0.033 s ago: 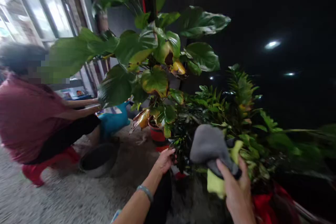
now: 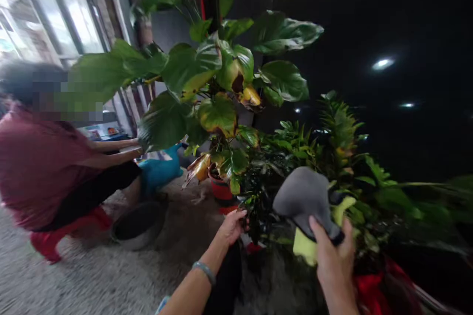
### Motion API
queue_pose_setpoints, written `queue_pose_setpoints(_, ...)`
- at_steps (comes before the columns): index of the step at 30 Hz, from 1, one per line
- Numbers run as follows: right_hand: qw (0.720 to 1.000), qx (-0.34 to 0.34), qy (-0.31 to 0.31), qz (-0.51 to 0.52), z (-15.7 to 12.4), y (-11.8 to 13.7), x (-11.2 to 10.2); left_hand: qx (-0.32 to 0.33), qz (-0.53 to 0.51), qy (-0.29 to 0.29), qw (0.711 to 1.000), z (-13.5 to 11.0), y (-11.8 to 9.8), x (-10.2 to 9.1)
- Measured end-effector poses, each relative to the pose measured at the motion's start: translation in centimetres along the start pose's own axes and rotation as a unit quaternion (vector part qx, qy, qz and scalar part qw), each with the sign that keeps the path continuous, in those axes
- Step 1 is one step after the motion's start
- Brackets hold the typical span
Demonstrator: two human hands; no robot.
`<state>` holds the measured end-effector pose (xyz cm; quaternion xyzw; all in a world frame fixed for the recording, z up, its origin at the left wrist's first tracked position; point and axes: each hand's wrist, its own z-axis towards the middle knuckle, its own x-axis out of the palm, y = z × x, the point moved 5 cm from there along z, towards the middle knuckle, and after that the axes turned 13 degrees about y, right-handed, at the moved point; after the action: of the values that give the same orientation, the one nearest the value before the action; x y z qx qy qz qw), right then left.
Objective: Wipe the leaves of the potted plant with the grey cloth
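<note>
My right hand [image 2: 334, 266] is raised at the lower right and grips a grey and yellow cloth [image 2: 305, 197]. The cloth presses against the fern-like green plant [image 2: 340, 157]. Further left, my left hand [image 2: 232, 226], with a bracelet on the wrist, reaches forward. Its fingers curl on the dark leaves of a low plant [image 2: 258, 192]. Behind them stands a big-leaved plant [image 2: 207, 74] in a red pot [image 2: 220, 188]; some of its leaves are yellow and brown.
A person in a maroon shirt [image 2: 40, 167] crouches at the left, arms stretched toward a blue bag [image 2: 158, 170]. A dark basin [image 2: 138, 224] lies on the rough grey floor [image 2: 92, 280]. A glossy black wall [image 2: 388, 19] fills the right; windows [image 2: 48, 10] are at the far left.
My right hand and the cloth have shifted slightly up and to the right against the foliage. The left hand and the crouching person stay where they were.
</note>
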<state>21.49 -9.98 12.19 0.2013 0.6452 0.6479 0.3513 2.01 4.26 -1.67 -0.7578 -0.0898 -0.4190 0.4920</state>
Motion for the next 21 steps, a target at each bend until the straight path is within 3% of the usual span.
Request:
queue_pose_setpoints(3,0.999,-0.022,0.028,-0.018,1.8,-0.4,3.2,0.0,0.005,0.006,1.0,0.0,0.2,0.1)
queue_pose_setpoints(6,0.987,-0.029,0.16,-0.019,-0.6,-3.2,5.9,0.029,0.005,0.001,1.0,0.2,0.0,0.0)
queue_pose_setpoints(8,0.97,-0.032,0.239,-0.02,-3.2,-5.0,5.6,0.052,0.007,0.002,0.999,0.4,-0.2,-0.2)
queue_pose_setpoints(10,0.962,-0.02,0.273,-0.026,-4.8,-5.4,3.6,0.056,0.008,0.004,0.998,0.5,-0.3,-0.4)
queue_pose_setpoints(12,0.977,0.001,0.214,-0.028,-4.3,-3.9,0.9,0.041,0.011,0.006,0.999,0.5,-0.2,-0.6)
queue_pose_setpoints(14,0.996,0.005,0.082,-0.026,-2.3,-1.1,-1.3,0.024,0.018,0.008,1.0,0.4,0.0,-0.6)
queue_pose_setpoints(16,0.999,-0.018,-0.005,-0.03,-0.2,1.3,-1.2,0.009,0.029,0.011,0.999,0.2,0.2,-0.4)
queue_pose_setpoints(18,0.999,-0.032,0.013,-0.038,1.2,1.7,1.1,0.003,0.038,0.012,0.999,0.0,0.2,0.0)
queue_pose_setpoints(21,0.988,-0.021,0.145,-0.037,0.1,-1.4,5.0,0.012,0.036,0.011,0.999,-0.1,0.0,0.2)
